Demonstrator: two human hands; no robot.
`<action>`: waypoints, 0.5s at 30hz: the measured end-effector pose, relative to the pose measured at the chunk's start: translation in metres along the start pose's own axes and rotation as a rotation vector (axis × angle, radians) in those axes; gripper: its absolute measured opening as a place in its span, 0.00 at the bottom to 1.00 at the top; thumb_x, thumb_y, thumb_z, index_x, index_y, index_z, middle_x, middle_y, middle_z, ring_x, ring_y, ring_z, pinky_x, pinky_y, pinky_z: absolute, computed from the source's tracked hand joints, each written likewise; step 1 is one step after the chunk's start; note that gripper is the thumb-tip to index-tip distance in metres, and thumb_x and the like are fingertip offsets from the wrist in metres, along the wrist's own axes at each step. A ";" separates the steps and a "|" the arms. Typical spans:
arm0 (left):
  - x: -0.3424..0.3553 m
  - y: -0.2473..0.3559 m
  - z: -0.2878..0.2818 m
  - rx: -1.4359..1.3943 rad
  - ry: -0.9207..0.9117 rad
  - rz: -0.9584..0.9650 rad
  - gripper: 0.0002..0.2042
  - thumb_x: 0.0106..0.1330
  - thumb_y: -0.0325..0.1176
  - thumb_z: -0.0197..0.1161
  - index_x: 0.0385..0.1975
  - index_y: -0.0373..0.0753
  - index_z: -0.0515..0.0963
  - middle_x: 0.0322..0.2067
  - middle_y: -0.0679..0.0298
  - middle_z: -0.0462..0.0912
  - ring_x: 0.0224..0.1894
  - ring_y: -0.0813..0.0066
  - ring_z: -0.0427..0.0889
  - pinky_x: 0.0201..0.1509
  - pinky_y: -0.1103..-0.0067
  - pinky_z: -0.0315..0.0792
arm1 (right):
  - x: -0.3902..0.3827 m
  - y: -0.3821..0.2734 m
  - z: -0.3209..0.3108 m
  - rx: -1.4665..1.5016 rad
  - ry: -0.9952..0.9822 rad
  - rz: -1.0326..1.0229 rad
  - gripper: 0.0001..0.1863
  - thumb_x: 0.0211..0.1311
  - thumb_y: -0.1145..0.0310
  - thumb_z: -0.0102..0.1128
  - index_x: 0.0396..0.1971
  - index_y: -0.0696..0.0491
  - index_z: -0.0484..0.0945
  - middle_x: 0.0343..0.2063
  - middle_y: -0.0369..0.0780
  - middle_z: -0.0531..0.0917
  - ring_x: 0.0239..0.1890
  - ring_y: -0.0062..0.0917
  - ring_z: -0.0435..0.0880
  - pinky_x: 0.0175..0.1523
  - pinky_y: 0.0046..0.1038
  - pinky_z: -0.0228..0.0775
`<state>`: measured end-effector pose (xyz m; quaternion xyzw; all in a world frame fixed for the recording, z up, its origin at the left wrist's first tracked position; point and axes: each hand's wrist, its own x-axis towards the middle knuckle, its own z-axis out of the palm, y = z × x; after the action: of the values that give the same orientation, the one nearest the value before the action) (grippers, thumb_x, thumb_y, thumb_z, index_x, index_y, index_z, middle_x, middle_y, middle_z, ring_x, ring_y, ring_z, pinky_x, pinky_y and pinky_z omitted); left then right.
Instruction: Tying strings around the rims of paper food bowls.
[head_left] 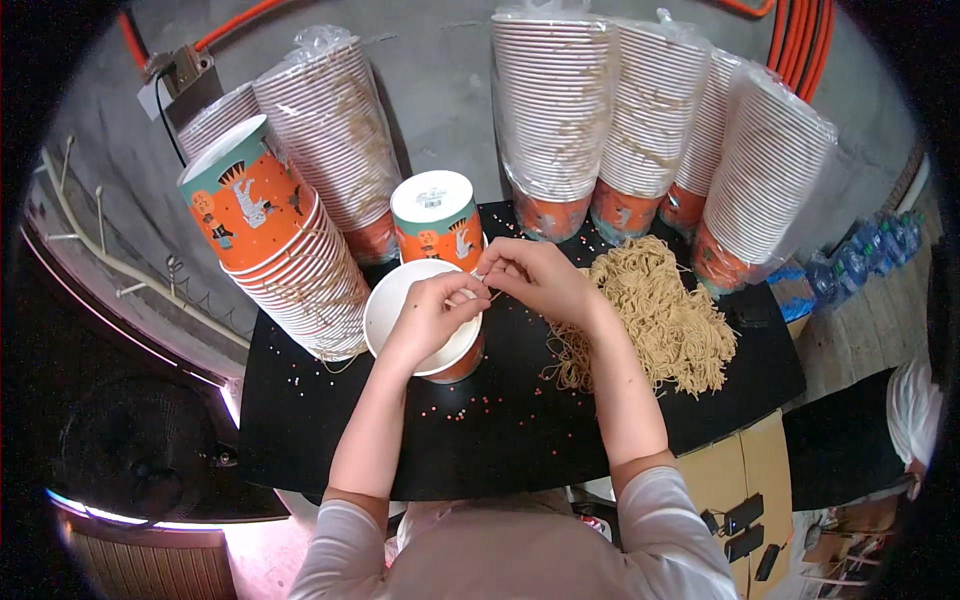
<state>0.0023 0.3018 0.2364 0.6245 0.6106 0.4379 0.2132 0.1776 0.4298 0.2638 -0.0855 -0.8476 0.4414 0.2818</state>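
My left hand [450,310] and my right hand [510,275] meet above the right side of a white-lined paper cup [388,332], fingertips pinched on what looks like a thin cord [495,298]; its exact form is partly hidden by my fingers. Just behind stands another orange-and-teal cup [437,225] with its white bottom upward. To the left leans a tall nested stack of cups [295,285] with tan cord on its rims. A loose heap of tan cord [670,315] lies beside my right forearm.
Bagged cup stacks [325,140] [550,120] [760,170] line the back of the black table [515,440], which has small scattered bits on it. Water bottles [860,260] are at right, cardboard with dark devices [740,530] lower right, a fan [135,450] lower left.
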 end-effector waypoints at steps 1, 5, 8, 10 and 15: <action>-0.001 -0.001 -0.002 0.014 0.021 -0.004 0.06 0.63 0.28 0.70 0.37 0.34 0.85 0.25 0.63 0.87 0.28 0.80 0.84 0.35 0.80 0.75 | 0.000 0.000 -0.001 -0.011 0.001 0.001 0.06 0.65 0.73 0.66 0.39 0.58 0.81 0.26 0.32 0.80 0.28 0.13 0.74 0.33 0.20 0.67; -0.004 -0.012 -0.009 0.056 0.098 -0.027 0.06 0.63 0.29 0.71 0.34 0.33 0.85 0.24 0.62 0.86 0.27 0.79 0.84 0.33 0.79 0.75 | -0.002 -0.009 -0.008 -0.213 -0.044 -0.051 0.07 0.59 0.74 0.71 0.34 0.57 0.82 0.28 0.35 0.78 0.28 0.19 0.76 0.35 0.22 0.69; -0.004 -0.010 -0.016 0.130 0.128 -0.090 0.07 0.65 0.30 0.70 0.35 0.33 0.86 0.23 0.63 0.86 0.27 0.80 0.83 0.33 0.80 0.75 | -0.007 -0.005 -0.007 -0.400 -0.049 -0.096 0.06 0.55 0.74 0.73 0.30 0.57 0.83 0.32 0.39 0.78 0.33 0.28 0.79 0.39 0.28 0.73; -0.005 -0.011 -0.017 0.183 0.165 -0.111 0.08 0.66 0.31 0.70 0.35 0.32 0.86 0.23 0.63 0.86 0.27 0.80 0.83 0.33 0.80 0.75 | -0.009 -0.009 -0.001 -0.458 -0.068 -0.069 0.05 0.53 0.75 0.72 0.28 0.58 0.84 0.36 0.41 0.80 0.41 0.36 0.82 0.45 0.34 0.75; -0.007 -0.012 -0.013 0.270 0.222 -0.062 0.09 0.67 0.32 0.69 0.35 0.31 0.86 0.23 0.58 0.86 0.26 0.76 0.85 0.33 0.78 0.76 | -0.003 0.003 0.015 -0.562 -0.032 -0.191 0.06 0.54 0.78 0.68 0.33 0.57 0.84 0.38 0.41 0.81 0.43 0.37 0.81 0.48 0.35 0.76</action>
<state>-0.0144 0.2934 0.2315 0.5763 0.7025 0.4112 0.0720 0.1714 0.4201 0.2531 -0.0732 -0.9451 0.1622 0.2741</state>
